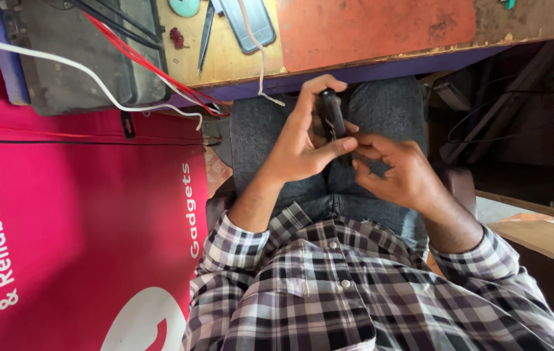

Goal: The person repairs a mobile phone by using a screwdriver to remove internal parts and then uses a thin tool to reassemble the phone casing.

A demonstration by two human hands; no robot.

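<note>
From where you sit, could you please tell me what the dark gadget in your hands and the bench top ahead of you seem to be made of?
The gadget, held in the left hand with the right hand at its lower end, looks like hard black plastic with a slight sheen, though metal cannot be ruled out. The bench top looks like bare, worn wood, chipped along its edge, with a scuffed orange mat on it.

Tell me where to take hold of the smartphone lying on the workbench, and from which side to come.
Grip the smartphone across its two long edges, near the lower end facing the bench edge, coming from above. It lies flat, so only the edges offer purchase. A white cable crosses it, so lift clear of that. Both hands, left hand and right hand, are now on a dark slim object.
</note>
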